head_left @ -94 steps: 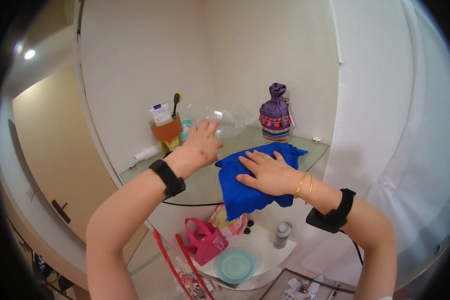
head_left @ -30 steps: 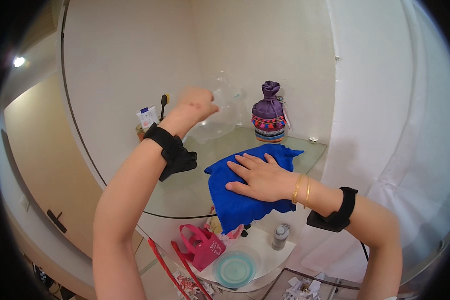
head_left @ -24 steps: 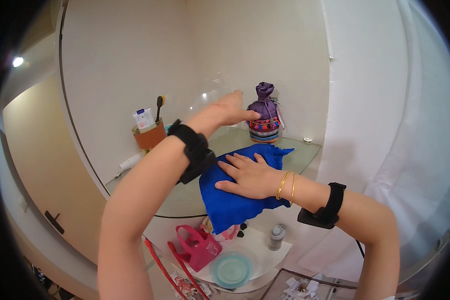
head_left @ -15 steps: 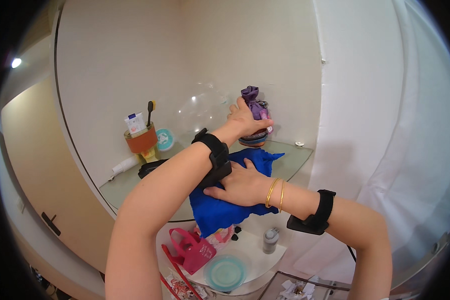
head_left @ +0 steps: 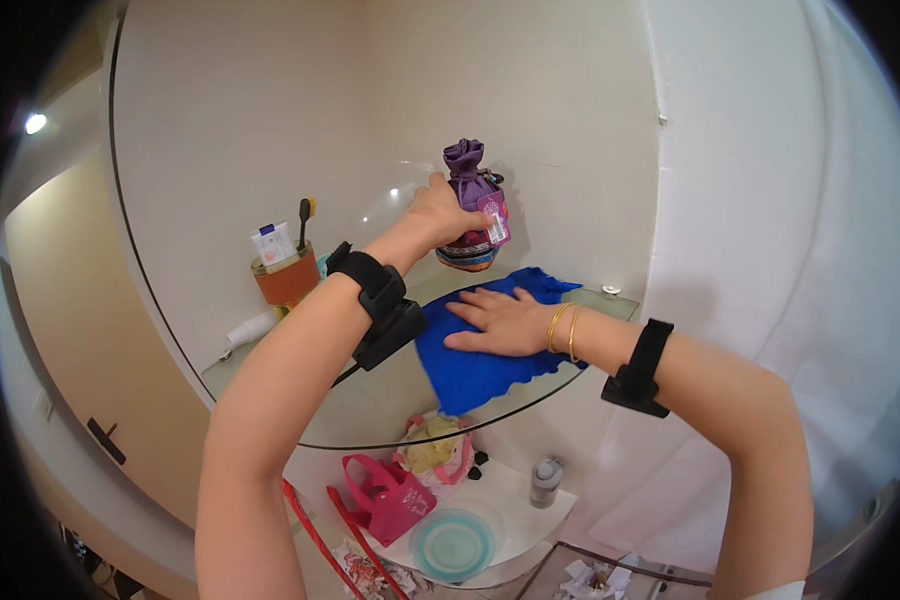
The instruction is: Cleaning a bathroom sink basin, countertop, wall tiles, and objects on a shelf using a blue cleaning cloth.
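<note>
**Pouch lifted, cloth pinned on the glass shelf**

My left hand is closed around the left flank of a purple drawstring pouch, fingers wrapped on its body just below the gathered neck, holding it clear of the glass shelf — I cannot tell whether its patterned base brushes the glass at all. My right hand lies flat and spread, palm down, grasping nothing, pressing on a blue cloth spread over the shelf.

The pouch sits at about twelve o'clock from my right hand, just above the cloth's far edge. It looks soft and stuffed — fabric that gives under the fingers, probably light, not fragile on the outside though its contents are hidden. My judgement is that the belly, where I have it, is the sound place to hold; the cinched neck would serve as well. Its long axis runs upright, the gathered top pointing to twelve o'clock, the rounded striped base to six, with a pink tag hanging on its right side.

The cloth is limp and thin, its scalloped near edge drooping over the shelf rim toward six o'clock.

At nine o'clock from my left hand stands an amber cup holding a toothbrush. Below the glass, on a lower white shelf, sit a pink bag, a pale blue bowl and a small grey bottle.
</note>
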Motion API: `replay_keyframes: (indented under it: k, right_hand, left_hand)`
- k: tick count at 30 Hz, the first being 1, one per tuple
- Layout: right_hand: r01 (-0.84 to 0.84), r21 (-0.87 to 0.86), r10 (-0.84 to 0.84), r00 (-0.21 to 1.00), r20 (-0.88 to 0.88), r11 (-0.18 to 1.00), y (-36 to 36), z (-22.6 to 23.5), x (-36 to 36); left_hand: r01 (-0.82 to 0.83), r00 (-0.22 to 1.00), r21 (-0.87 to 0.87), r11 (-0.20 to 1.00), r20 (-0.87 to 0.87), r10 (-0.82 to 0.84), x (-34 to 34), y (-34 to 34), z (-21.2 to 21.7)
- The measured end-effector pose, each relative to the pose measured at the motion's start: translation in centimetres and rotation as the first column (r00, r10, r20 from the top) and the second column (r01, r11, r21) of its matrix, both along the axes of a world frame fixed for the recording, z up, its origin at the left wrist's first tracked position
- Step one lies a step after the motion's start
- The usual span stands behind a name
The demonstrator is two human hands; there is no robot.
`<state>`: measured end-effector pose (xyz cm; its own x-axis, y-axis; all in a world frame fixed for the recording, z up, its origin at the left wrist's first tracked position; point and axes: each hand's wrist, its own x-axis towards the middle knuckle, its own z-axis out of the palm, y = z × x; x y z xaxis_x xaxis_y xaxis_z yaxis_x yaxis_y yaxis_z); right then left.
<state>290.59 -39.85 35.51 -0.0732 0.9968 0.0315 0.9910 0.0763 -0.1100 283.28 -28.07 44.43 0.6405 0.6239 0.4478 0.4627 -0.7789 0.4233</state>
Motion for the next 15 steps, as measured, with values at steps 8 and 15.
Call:
replay_keyframes:
  k: [8,15]
  right_hand:
    - [0.205,-0.026,-0.205,0.978,-0.025,0.979,1.2,0.1,3.2]
    - [0.087,0.019,-0.087,0.996,0.018,0.996,-0.2,-0.2,-1.7]
  left_hand:
    - [0.001,0.999,-0.026,1.0,0.047,0.001,-3.1,-0.1,0.3]
    - [0.014,0.997,0.018,1.0,0.072,-0.015,-3.3,0.7,-0.1]
